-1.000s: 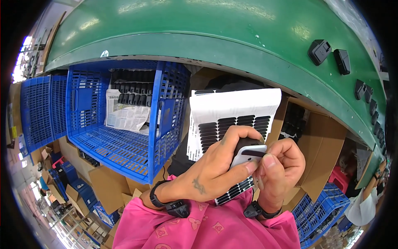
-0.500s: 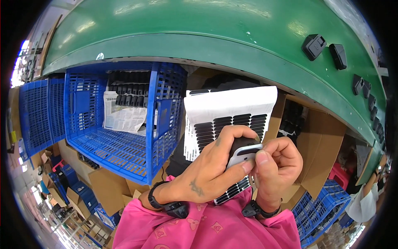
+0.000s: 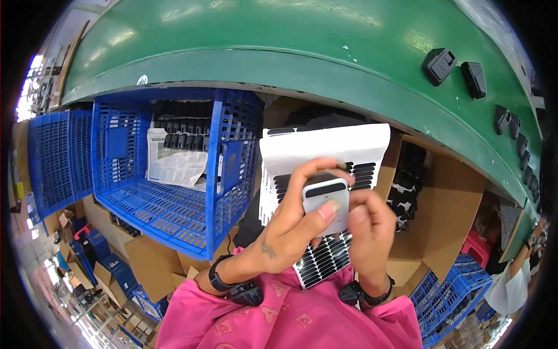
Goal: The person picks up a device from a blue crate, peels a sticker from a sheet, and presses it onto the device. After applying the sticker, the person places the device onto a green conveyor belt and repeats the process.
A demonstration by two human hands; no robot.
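A flat light-grey casing [image 3: 338, 223] with rounded corners and a black oval strip across its far end is held up in front of me. My left hand [image 3: 285, 227] grips it, thumb on the grey face and fingers curled round the far side. Right beside its right edge is my right hand [image 3: 372, 232], fingers bent in toward the thumb; whether anything is pinched there is hidden. Beneath both hands a white sheet of black oval stickers [image 3: 322, 262] lies across my lap, with a blank white part [image 3: 325, 142] at its far end.
A blue plastic crate [image 3: 157, 212] with rows of black parts on newspaper stands left. A green table [image 3: 244, 35] runs along the far side, bearing black devices [image 3: 439, 65] at right. An open cardboard box [image 3: 447, 203] with black parts sits right, blue crates [image 3: 447, 291] nearer me.
My left hand has turned the casing so its grey face and black strip now show, and brought it a little left. My right hand has moved left and slightly nearer with it.
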